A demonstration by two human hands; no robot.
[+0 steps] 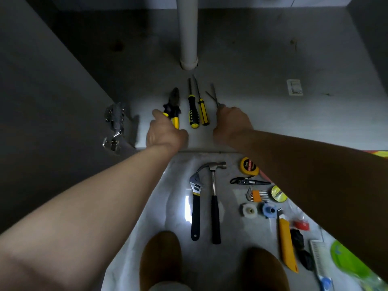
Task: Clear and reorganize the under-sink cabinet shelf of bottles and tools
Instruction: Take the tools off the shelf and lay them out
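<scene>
forearms [73, 217]; left hand [165, 133] grips yellow-handled pliers [173, 99], right hand [231, 124] slim steel prongs [214, 95]

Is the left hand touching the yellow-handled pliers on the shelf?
Touching. The head view shows the left hand with fingers curled over the pliers at their yellow handles.

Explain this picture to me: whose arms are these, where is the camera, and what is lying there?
No machine here: a person works bare-handed, and the single camera sits on their head, looking down at both arms. The left hand grips yellow-handled pliers on the cabinet shelf, in front of a white pipe. The right hand holds a thin metal tool; its kind is unclear. Two screwdrivers lie between the hands. On the floor nearer the person lie a hammer, a wrench, a tape measure and other small tools.
</scene>
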